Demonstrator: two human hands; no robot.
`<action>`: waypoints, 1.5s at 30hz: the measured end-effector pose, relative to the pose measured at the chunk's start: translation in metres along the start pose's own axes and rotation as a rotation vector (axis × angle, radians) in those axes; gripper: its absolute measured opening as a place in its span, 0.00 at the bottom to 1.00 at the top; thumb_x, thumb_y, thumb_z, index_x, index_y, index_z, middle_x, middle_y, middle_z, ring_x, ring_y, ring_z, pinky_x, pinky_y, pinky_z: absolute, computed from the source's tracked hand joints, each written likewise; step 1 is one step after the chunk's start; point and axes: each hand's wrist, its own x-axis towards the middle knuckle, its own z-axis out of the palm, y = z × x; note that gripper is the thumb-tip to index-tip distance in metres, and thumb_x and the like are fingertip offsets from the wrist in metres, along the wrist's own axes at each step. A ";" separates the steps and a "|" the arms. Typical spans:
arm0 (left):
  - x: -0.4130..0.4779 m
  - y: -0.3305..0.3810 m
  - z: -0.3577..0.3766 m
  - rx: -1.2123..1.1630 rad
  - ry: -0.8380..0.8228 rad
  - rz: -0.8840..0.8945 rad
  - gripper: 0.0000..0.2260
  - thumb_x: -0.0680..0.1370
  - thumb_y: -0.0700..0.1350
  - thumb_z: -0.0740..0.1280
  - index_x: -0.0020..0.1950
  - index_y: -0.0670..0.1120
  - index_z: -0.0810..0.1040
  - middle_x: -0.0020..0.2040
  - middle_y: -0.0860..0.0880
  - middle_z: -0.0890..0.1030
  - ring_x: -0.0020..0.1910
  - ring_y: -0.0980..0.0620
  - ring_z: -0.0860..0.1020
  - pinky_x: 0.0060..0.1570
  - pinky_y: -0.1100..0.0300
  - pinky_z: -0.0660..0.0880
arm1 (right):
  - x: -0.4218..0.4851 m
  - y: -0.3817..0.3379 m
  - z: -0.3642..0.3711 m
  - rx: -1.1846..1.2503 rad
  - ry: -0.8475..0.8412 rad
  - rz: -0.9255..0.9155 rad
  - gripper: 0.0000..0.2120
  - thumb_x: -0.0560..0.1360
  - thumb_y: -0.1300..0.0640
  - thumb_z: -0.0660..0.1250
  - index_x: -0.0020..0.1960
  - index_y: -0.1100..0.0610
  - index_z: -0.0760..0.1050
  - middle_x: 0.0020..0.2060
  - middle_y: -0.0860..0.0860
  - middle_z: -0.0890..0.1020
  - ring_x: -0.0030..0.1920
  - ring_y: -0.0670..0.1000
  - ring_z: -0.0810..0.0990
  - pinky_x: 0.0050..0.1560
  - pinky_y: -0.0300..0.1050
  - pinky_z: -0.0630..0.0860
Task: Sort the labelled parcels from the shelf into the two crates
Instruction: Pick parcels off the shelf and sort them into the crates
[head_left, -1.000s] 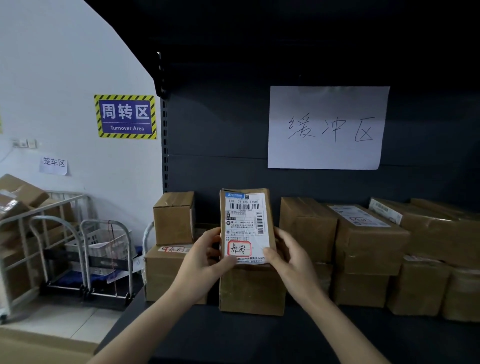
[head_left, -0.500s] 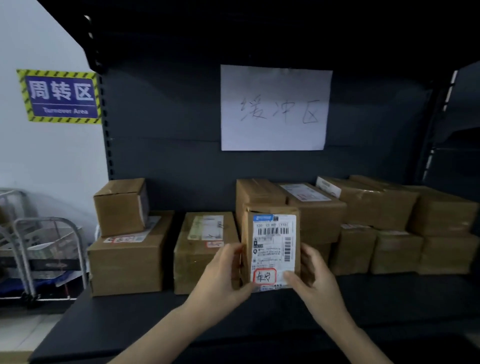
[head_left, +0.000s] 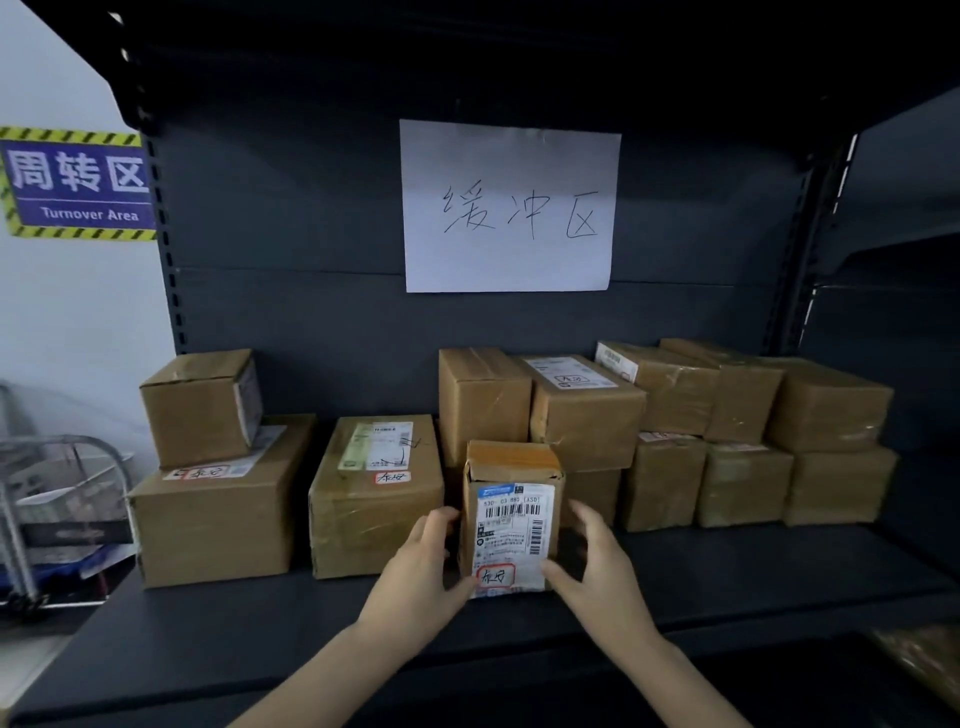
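Note:
A small brown cardboard parcel with a white barcode label and a red-framed handwritten mark stands upright between my two hands, over the front of the dark shelf. My left hand grips its left side and lower corner. My right hand holds its lower right corner, with the fingers spread beside the right face. Behind it stand more parcels: a wide labelled one to the left and a stack at the back. No crates are in view.
At the shelf's left end a small box sits on a large box. More boxes are stacked at the right. A handwritten paper sign hangs on the back panel. A metal trolley stands at the far left.
The parcel, held in both hands, has come down and to the right, away from the stack it was lifted off. My view has turned right, showing more of the shelf.

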 end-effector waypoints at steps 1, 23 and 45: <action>-0.001 0.002 -0.005 0.014 0.036 0.021 0.29 0.73 0.50 0.70 0.70 0.47 0.61 0.66 0.51 0.69 0.61 0.55 0.73 0.57 0.64 0.72 | -0.001 -0.003 -0.005 -0.019 0.027 -0.023 0.33 0.72 0.55 0.70 0.73 0.54 0.59 0.70 0.49 0.68 0.69 0.45 0.66 0.69 0.42 0.65; -0.029 -0.063 -0.165 0.939 0.399 -0.015 0.35 0.52 0.56 0.79 0.55 0.47 0.76 0.48 0.49 0.82 0.49 0.46 0.81 0.53 0.53 0.76 | 0.039 -0.170 0.049 -0.257 -0.228 -0.568 0.33 0.78 0.44 0.59 0.77 0.52 0.48 0.76 0.46 0.51 0.75 0.45 0.50 0.75 0.44 0.54; 0.032 -0.144 -0.241 0.388 0.292 -0.332 0.31 0.77 0.56 0.62 0.75 0.48 0.54 0.71 0.45 0.67 0.68 0.45 0.66 0.64 0.53 0.67 | 0.126 -0.238 0.175 -0.119 -0.483 -0.321 0.24 0.78 0.43 0.57 0.69 0.54 0.65 0.66 0.52 0.71 0.64 0.52 0.71 0.62 0.48 0.71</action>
